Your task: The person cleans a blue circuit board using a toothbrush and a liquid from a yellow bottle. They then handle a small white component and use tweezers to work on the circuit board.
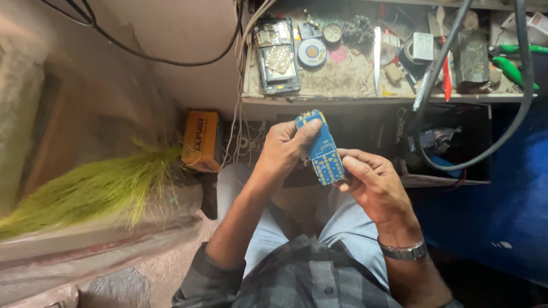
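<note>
Head cam looking straight down: closest in is a grey checked shirt (302,279) and pale trousers (348,228), with a metal wristwatch (403,251) on the right arm. Just past the knees both hands are up on a blue circuit board (321,149) with gold contact pads. The left hand (283,149) is pinched on the board's upper part, thumb lying across its face. The right hand (371,183) grips the lower end, thumb on the edge. The board sits tilted between them, over the lap. Left of the board there's an orange box (201,141) and a green grass broom (91,191). Beyond the board is a dusty workbench (342,80) holding an opened phone (277,55), a solder reel (312,52), a knife blade (377,52) and green-handled pliers (510,69). A black cable (474,162) loops down to the right of the board.
</note>
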